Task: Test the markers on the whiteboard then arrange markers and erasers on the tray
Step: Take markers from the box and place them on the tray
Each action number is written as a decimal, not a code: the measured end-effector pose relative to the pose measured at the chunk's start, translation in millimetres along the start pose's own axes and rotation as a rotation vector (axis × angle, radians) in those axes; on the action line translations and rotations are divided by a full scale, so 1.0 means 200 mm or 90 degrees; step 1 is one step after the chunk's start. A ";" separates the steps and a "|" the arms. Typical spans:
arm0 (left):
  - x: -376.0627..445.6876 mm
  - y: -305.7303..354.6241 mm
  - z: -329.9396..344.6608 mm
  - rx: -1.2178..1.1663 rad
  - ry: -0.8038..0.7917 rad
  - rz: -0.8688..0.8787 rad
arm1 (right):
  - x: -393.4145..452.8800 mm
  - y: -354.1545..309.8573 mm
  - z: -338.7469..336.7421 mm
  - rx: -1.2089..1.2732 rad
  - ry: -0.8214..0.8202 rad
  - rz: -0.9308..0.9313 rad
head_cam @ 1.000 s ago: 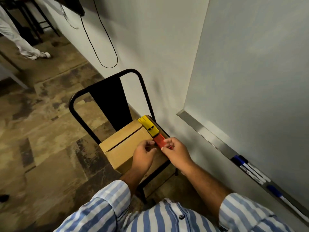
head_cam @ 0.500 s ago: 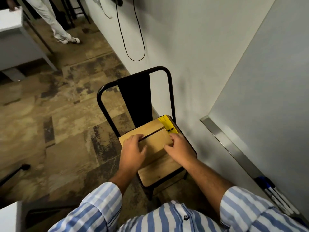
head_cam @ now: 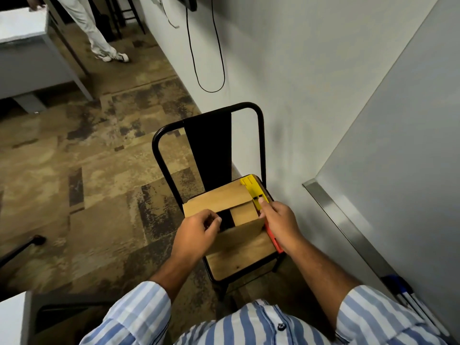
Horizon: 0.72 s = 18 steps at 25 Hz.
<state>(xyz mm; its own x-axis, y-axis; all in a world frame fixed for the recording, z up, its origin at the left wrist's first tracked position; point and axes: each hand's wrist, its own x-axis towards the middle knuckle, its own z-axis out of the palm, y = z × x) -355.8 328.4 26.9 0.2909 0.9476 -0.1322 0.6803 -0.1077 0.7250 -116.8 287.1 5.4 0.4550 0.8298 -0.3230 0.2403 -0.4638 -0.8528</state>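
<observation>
A cardboard box (head_cam: 219, 202) stands on the wooden seat of a black metal chair (head_cam: 239, 260). Its top flaps are parted, with a dark gap (head_cam: 225, 220) between them. My left hand (head_cam: 196, 235) pinches the near flap at the gap. My right hand (head_cam: 281, 220) grips the box's right flap edge, with the thumb touching a yellow eraser (head_cam: 251, 186). A red eraser (head_cam: 273, 239) lies beside the box, partly under my right hand. The whiteboard (head_cam: 403, 150) hangs at right above its metal tray (head_cam: 348, 230). Blue-capped markers (head_cam: 408, 297) lie on the tray at lower right.
The chair stands close to the white wall, where a black cable (head_cam: 211, 70) hangs. A person's legs (head_cam: 99, 38) and a grey table (head_cam: 29, 53) are at the far left. A white surface (head_cam: 12, 317) is at the bottom left corner.
A second ago my right hand was on the red eraser. Both hands then went onto the closed box top, and now the flaps are pulled apart, showing a dark gap.
</observation>
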 end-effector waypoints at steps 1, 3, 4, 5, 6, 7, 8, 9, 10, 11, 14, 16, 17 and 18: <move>0.00 0.00 0.00 0.009 -0.042 -0.017 | 0.00 0.02 -0.01 -0.047 -0.006 -0.032; 0.01 0.00 0.01 0.032 -0.125 -0.061 | 0.01 0.04 0.00 -0.121 -0.045 -0.076; 0.03 0.01 0.02 0.046 -0.165 -0.076 | 0.01 0.04 0.00 -0.145 -0.075 -0.079; 0.05 0.01 0.02 0.063 -0.202 -0.085 | 0.01 0.03 0.00 -0.174 -0.112 -0.081; 0.07 0.02 0.03 0.085 -0.231 -0.093 | 0.01 0.02 0.00 -0.199 -0.142 -0.087; 0.09 0.02 0.04 0.108 -0.244 -0.097 | 0.00 0.01 -0.01 -0.226 -0.162 -0.097; 0.10 0.02 0.05 0.130 -0.244 -0.097 | 0.00 0.01 -0.01 -0.261 -0.171 -0.120; 0.10 0.01 0.05 0.142 -0.237 -0.089 | 0.00 -0.01 -0.02 -0.318 -0.175 -0.157; 0.11 0.00 0.06 0.134 -0.232 -0.084 | 0.00 -0.02 -0.02 -0.402 -0.180 -0.198; 0.10 0.00 0.07 0.105 -0.222 -0.086 | -0.01 -0.04 -0.02 -0.489 -0.185 -0.237; 0.09 0.00 0.07 0.086 -0.117 -0.065 | -0.03 -0.10 0.06 -0.642 -0.191 -0.370; 0.10 -0.02 0.04 0.156 -0.074 -0.032 | -0.04 -0.13 0.15 -0.700 -0.207 -0.454; 0.11 -0.02 0.01 0.189 -0.081 -0.020 | -0.04 -0.14 0.19 -0.722 -0.217 -0.480; 0.11 -0.02 -0.02 0.214 -0.098 -0.011 | -0.04 -0.15 0.22 -0.740 -0.220 -0.490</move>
<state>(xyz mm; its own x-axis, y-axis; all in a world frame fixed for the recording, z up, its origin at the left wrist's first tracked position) -354.3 351.3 22.8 0.3580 0.8966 -0.2607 0.8612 -0.2092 0.4631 -164.9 306.8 15.6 -0.2943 0.9407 -0.1688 0.9546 0.2807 -0.1001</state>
